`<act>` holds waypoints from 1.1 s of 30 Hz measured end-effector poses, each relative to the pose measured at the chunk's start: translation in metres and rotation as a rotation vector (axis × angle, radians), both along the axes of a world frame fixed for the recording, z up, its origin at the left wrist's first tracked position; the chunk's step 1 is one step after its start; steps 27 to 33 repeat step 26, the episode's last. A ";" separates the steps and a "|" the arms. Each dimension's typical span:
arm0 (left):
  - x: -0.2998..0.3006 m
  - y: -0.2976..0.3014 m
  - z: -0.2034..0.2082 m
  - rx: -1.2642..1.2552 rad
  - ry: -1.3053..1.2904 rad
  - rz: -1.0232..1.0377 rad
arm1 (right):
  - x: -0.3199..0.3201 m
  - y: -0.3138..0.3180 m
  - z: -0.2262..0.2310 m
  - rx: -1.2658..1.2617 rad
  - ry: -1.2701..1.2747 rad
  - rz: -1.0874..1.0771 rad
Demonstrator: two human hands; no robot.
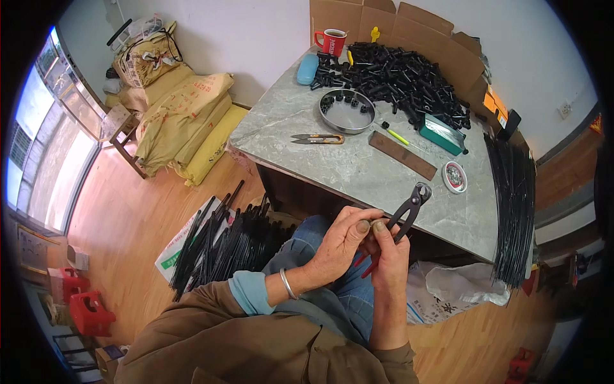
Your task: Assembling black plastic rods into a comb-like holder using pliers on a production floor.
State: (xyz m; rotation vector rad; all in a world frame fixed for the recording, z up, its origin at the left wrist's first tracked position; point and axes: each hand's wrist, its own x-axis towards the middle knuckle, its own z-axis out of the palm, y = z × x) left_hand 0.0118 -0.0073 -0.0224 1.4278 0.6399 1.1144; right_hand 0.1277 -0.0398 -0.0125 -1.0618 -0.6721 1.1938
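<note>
A pair of dark end-cutting pincers (410, 208) with red handle ends rests in my right hand (390, 259), its jaws pointing up toward the table edge. That hand's thumb and fingertips press together beside the handles. My left hand (339, 242), with a silver bangle at its wrist, meets the right one. Its thumb and fingers are pinched together, and whatever lies between the fingertips is too small and covered to make out. Both hands are over my lap, just in front of the grey table (281, 121).
Black plastic parts (403, 77) heap at the table's back. Nearer are a round metal dish (347, 130), thread snips (318, 139), a brown bar (403, 155) and a small bowl (455, 177). Black strands (511, 205) hang at right; black rods (233, 246) lie at left.
</note>
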 end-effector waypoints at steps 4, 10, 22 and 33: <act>-0.001 0.001 -0.004 -0.006 -0.007 -0.009 | 0.000 0.000 0.001 -0.018 0.004 0.014; 0.002 0.003 -0.004 0.118 0.028 0.064 | -0.010 -0.004 0.000 0.005 -0.273 -0.080; -0.015 0.023 0.011 -0.481 -0.130 -0.059 | 0.031 -0.037 0.047 -0.154 -0.253 0.616; -0.009 0.022 0.011 -0.530 -0.139 -0.098 | 0.049 -0.043 0.046 -0.335 -0.130 0.818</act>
